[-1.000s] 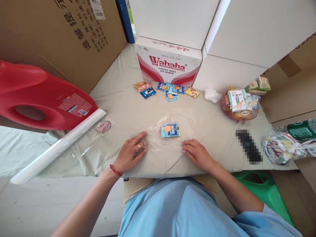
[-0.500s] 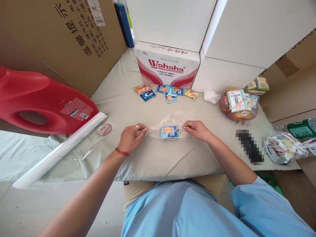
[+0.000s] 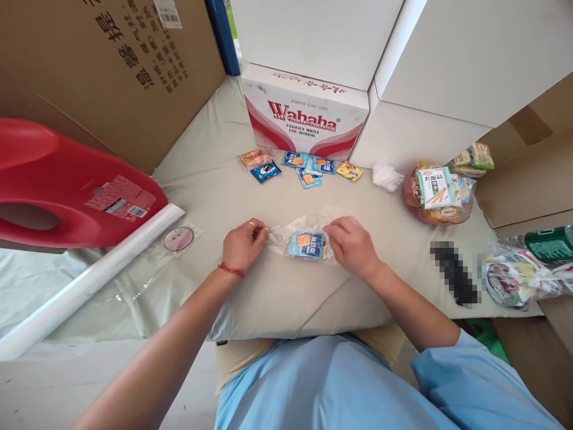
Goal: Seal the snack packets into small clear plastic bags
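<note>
A clear plastic bag (image 3: 281, 235) lies on the cloth-covered table in front of me, with a blue snack packet (image 3: 307, 245) inside or under its film. A sliver of yellow shows at the packet's right edge. My left hand (image 3: 245, 243) pinches the left end of the plastic between thumb and fingers. On the other side, my right hand (image 3: 351, 246) is closed at the right end of the plastic, close beside the packet. Its fingertips are partly hidden and slightly blurred.
Small snack packets (image 3: 310, 170) lie along the Wahaba-style printed carton (image 3: 308, 119). A filled snack bowl (image 3: 436, 194) and crumpled white plastic (image 3: 387, 177) sit to the right. Leftward are a plastic roll (image 3: 102, 269), a red jug (image 3: 71, 185) and a round pink item (image 3: 178, 238).
My right hand has moved slightly left, its fingers curling closer to the blue packet. The plastic between my hands looks more bunched. The view has shifted a little.
</note>
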The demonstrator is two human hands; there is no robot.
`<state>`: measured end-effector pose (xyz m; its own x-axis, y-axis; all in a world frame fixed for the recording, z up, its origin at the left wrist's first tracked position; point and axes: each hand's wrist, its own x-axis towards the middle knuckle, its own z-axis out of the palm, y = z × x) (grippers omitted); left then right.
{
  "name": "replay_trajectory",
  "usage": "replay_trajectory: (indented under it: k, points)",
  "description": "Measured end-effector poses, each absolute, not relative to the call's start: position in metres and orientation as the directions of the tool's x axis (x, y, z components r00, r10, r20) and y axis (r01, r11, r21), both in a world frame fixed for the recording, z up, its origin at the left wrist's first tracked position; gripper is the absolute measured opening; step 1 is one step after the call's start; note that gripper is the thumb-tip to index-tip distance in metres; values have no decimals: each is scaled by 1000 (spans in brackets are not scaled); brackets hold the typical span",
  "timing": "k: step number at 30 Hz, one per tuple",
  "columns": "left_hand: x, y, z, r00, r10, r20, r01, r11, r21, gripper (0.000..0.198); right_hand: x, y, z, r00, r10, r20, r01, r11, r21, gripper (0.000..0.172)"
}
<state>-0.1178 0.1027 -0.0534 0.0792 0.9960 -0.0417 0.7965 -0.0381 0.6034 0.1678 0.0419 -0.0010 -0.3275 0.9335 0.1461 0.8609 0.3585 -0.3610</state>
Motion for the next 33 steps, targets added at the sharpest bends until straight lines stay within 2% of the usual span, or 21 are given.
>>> replay_trajectory:
  k: [2,4,6,9,11,13,14,18,21,23,25,27,29,32,33]
  points:
    - [-119,106,-55,70,996,-52,794,-24,607,27,154,39,-6,-483,869,105,774,480,-414,36]
    - [-121,107,-53,49,999,22,795,-52,604,26,144,40,-16,-544,839,28,750,500,-434,37]
    - [-124,100,-48,-14,979,206,815,-108,570,26,140,44,-26,-532,847,-18,762,469,-447,35]
    - [-119,73,-35,-84,870,486,849,-192,492,22,141,49,-35,-511,859,-14,760,445,-474,35]
    - [-107,49,-29,52,830,555,809,-361,464,18,141,49,-36,-502,865,0,760,440,-479,35]
    - [-88,32,-29,294,795,531,701,-557,446,23,141,48,-36,-494,869,14,754,436,-491,35]
    - [-78,27,-32,347,796,497,672,-580,460,27,141,47,-36,-493,870,20,747,435,-503,36]
    - [-46,34,-55,299,891,341,709,-446,546,37,145,49,-31,-522,852,34,678,439,-589,36]
    - [-38,44,-71,280,909,310,736,-410,538,35,158,58,-21,-515,854,79,643,445,-623,40]
    - [-38,45,-76,290,902,321,747,-423,512,33,169,69,-13,-427,893,140,722,430,-542,46]
    - [-39,44,-77,307,892,333,752,-441,490,34,178,85,-9,-368,912,180,816,410,-408,53]
    - [-39,42,-75,330,880,342,754,-464,466,35,183,104,-9,-424,894,148,835,449,-319,60]
    - [-38,41,-74,355,868,347,756,-485,440,35,182,123,-13,-530,843,92,788,529,-313,46]
    - [-38,41,-74,390,855,343,754,-510,413,36,174,153,-17,-622,781,56,719,597,-356,7]
    - [-37,40,-75,398,850,344,753,-517,407,36,171,163,-18,-621,783,43,713,586,-385,8]
